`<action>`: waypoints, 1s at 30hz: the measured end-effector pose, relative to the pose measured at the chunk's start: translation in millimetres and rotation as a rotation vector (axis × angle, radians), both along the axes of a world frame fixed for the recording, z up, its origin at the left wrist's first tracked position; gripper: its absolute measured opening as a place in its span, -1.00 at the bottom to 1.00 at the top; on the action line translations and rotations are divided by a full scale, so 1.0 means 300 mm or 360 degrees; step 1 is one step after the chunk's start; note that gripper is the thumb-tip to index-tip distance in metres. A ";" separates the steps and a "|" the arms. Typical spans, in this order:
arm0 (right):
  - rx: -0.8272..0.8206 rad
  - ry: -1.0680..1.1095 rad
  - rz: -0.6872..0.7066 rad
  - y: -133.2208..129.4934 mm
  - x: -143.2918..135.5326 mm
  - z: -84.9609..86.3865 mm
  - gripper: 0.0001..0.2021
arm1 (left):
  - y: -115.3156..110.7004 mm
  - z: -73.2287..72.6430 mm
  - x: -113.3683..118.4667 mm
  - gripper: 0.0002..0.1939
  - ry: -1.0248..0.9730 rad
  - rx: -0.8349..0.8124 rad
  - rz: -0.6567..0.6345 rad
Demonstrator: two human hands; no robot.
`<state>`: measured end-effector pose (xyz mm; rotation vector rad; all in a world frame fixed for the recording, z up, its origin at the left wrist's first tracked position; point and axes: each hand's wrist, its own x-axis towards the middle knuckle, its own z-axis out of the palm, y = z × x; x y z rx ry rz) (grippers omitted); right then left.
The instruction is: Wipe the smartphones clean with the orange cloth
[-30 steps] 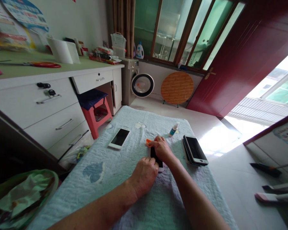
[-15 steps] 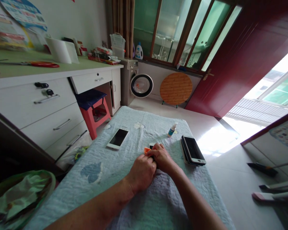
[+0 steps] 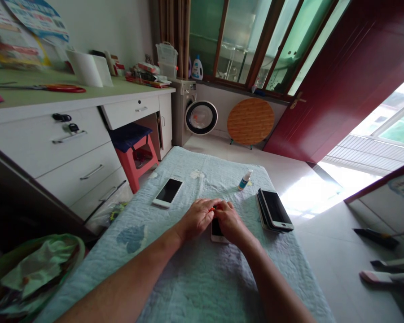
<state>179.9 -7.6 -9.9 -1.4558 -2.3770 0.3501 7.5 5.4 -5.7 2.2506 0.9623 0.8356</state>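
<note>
Mid-table, your left hand (image 3: 198, 218) and right hand (image 3: 229, 222) meet over phone (image 3: 217, 229) — both grips pinched together on orange piece (image 3: 211, 209); stacked phones (image 3: 274, 211) near right edge.

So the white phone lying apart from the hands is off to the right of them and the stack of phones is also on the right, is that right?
Not quite. In the head view the white phone lies left of the left hand and right hand. The stack of phones is indeed on the right.
</note>
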 end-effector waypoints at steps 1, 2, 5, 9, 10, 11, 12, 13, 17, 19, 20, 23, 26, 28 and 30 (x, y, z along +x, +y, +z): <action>-0.0014 -0.0012 0.0006 -0.003 -0.003 0.006 -0.77 | 0.009 -0.004 -0.002 -0.58 0.0027 -0.0058 -0.0008; -0.0030 -0.0021 0.0010 -0.006 -0.005 0.012 -0.76 | 0.017 -0.006 -0.004 -0.57 0.0057 -0.0120 -0.0014; -0.0079 -0.0040 0.0022 -0.019 -0.010 0.029 -0.74 | 0.031 -0.007 -0.007 -0.54 0.0136 -0.0213 -0.0007; -0.0158 -0.0063 0.0120 -0.044 -0.011 0.056 -0.76 | 0.031 -0.004 -0.002 -0.55 0.0269 -0.0142 0.0028; -0.0192 -0.0074 0.0168 -0.052 -0.009 0.065 -0.77 | 0.029 -0.004 0.001 -0.57 0.0300 -0.0118 0.0032; -0.0231 -0.0085 0.0222 -0.059 -0.007 0.073 -0.77 | 0.027 -0.004 0.004 -0.58 0.0320 -0.0096 0.0034; -0.0272 -0.0096 0.0271 -0.065 -0.005 0.081 -0.77 | 0.025 -0.004 0.007 -0.59 0.0329 -0.0075 0.0039; -0.0312 -0.0104 0.0312 -0.070 -0.002 0.088 -0.76 | 0.023 -0.005 0.010 -0.59 0.0327 -0.0058 0.0043; -0.0419 -0.0041 0.0362 -0.073 0.006 0.095 -0.72 | 0.024 -0.013 0.017 -0.63 0.0287 -0.0049 0.0054; -0.0396 0.0042 0.0298 -0.063 0.006 0.083 -0.72 | 0.029 -0.020 0.016 -0.64 0.0274 -0.0052 0.0015; -0.0353 0.0081 0.0237 -0.056 0.006 0.074 -0.72 | 0.032 -0.023 0.014 -0.64 0.0267 -0.0051 -0.0016; -0.0200 0.0121 0.0033 -0.035 0.002 0.046 -0.72 | 0.038 -0.027 0.009 -0.68 0.0227 -0.0071 -0.0113; -0.0135 0.0064 -0.0042 -0.025 -0.002 0.032 -0.73 | 0.039 -0.026 0.006 -0.67 0.0119 -0.0135 -0.0130; -0.0118 0.0026 -0.0012 -0.028 -0.003 0.036 -0.75 | 0.038 -0.029 0.005 -0.64 0.0054 -0.0178 -0.0098; -0.0136 -0.0013 0.0040 -0.037 -0.002 0.048 -0.76 | 0.038 -0.035 0.005 -0.59 0.0058 -0.0210 -0.0063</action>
